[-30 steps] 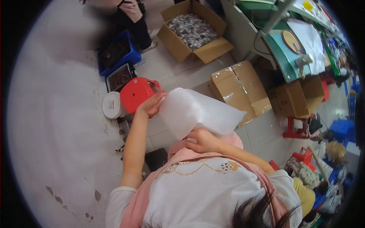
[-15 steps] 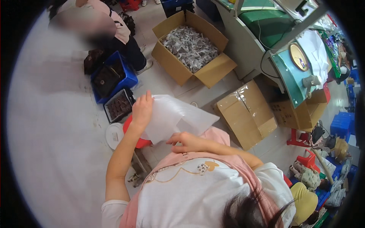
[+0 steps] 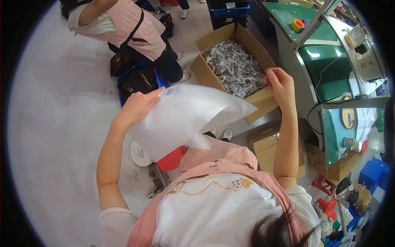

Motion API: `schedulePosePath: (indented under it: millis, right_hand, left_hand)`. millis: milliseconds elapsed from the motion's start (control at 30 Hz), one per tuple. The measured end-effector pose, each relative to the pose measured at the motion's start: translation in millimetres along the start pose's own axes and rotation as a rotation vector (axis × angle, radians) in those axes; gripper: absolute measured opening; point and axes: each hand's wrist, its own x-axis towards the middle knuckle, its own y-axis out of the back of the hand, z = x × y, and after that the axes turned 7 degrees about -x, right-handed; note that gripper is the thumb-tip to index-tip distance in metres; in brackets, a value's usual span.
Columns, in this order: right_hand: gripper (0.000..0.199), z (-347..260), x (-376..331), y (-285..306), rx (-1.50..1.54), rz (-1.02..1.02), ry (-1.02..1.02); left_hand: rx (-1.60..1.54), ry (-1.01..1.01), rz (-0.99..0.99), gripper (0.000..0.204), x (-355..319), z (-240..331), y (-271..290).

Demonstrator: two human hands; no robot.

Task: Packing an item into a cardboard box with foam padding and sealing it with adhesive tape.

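My left hand (image 3: 138, 108) grips a translucent white sheet or flat bag (image 3: 179, 115), thin like packing foam or film, by its upper left edge. It hangs in front of my lap, and its right corner reaches past the near side of an open carton (image 3: 210, 76). Small clear-wrapped pieces (image 3: 234, 66) fill that carton. Raised at the carton's right side, my right hand (image 3: 280, 84) has thumb and fingers pinched together in front of the flap. Whatever lies in the pinch, if anything, is too small to make out.
A co-worker in a pink apron (image 3: 144, 35) bends by a blue crate (image 3: 154, 74) at upper left. A green-topped workbench (image 3: 323, 74) stands at right, with a carton (image 3: 265, 148) before it. A red stool (image 3: 173, 158) and round white lid (image 3: 140, 153) are near my legs.
My right hand has moved from beside the sheet up and right to the open carton. My left hand still holds the sheet, which has shifted and curled. The view has also shifted.
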Motion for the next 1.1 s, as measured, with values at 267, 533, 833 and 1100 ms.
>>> schedulePosePath:
  millis: [267, 533, 833, 1100]
  right_hand:
    - [0.061, 41, 84, -156, 0.147, -0.610, 0.396]
    - [0.039, -1, 101, -162, 0.189, -0.779, 0.122]
    - [0.025, 181, -25, -51, -0.773, -0.445, -0.511]
    - [0.030, 313, -233, 201, -0.389, 0.965, -1.394]
  left_hand:
    - [0.189, -0.437, -0.151, 0.014, 117, -6, 54]
    - [0.003, -0.550, -0.412, 0.009, 213, 25, 75]
    - [0.244, -0.753, -0.800, 0.026, 282, 96, 10]
    - [0.192, -0.904, -0.790, 0.028, 272, 174, -68]
